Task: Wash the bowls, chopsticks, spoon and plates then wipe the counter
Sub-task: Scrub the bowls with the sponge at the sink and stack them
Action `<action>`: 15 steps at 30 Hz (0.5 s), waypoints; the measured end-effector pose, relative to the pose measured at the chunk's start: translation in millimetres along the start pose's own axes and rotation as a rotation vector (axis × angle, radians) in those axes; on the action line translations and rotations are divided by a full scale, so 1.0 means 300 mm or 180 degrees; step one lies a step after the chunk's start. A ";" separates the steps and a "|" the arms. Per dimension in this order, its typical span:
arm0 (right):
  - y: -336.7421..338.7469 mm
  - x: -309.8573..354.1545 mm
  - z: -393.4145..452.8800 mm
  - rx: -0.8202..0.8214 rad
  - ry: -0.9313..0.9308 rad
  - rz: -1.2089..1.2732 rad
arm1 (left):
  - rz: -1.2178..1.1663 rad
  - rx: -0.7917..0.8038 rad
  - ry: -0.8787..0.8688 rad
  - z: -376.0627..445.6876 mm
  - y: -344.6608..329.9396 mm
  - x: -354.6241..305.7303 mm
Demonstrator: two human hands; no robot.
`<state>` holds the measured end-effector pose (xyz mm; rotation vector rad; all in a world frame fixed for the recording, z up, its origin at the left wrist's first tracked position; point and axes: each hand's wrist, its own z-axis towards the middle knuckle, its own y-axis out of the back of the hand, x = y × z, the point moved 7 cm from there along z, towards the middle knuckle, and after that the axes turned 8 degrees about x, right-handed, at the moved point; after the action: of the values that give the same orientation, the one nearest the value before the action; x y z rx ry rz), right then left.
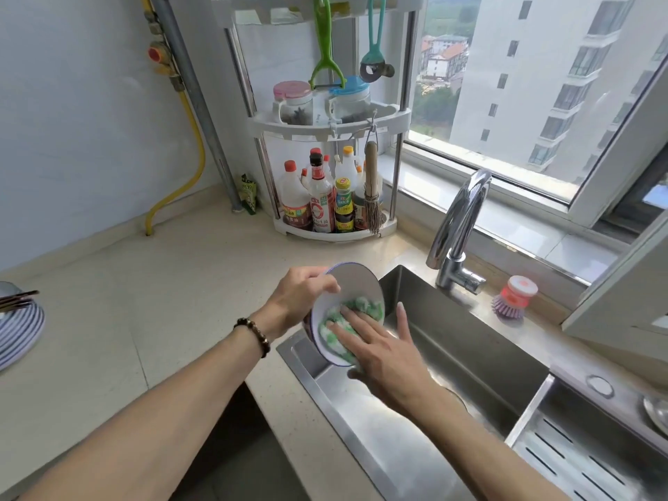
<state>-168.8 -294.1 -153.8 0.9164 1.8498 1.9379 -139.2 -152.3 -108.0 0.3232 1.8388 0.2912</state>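
Gripping a tilted bowl [356, 283] by its rim, the left hand [300, 294] holds it over the sink's [470, 356] left edge. Right hand [383, 352] presses a green cloth [347, 312] inside with straight fingers; the basin below lies open.

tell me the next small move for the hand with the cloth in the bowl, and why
Probably sweep the green cloth up round the inside of the bowl. The right hand presses it flat against the lower part only, the upper inside is bare, and the left hand holds the rim, tilting the bowl over the sink.
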 end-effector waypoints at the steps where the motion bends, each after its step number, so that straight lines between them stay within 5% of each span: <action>1: -0.008 -0.018 -0.010 -0.0061 0.0065 -0.0363 | 0.0000 0.0214 0.0121 -0.005 -0.002 0.003; 5: 0.036 -0.003 -0.016 -0.0928 0.0147 -0.0715 | -0.0539 0.0179 0.0425 -0.016 0.005 0.033; 8: 0.101 0.012 0.017 -0.1375 -0.0093 -0.0421 | -0.1305 -0.0056 0.0109 -0.021 -0.034 0.071; 12: 0.149 0.055 0.061 -0.1529 -0.0122 0.0178 | -0.1977 -0.1053 -0.0309 -0.044 -0.050 0.059; 15: 0.088 0.017 0.055 -0.1110 0.0052 0.0322 | -0.1583 -0.1030 -0.0367 -0.036 -0.003 0.035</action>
<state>-156.9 -281.4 -127.7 0.8948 1.4299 2.2395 -152.5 -149.9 -114.5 -0.3333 1.6621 0.2119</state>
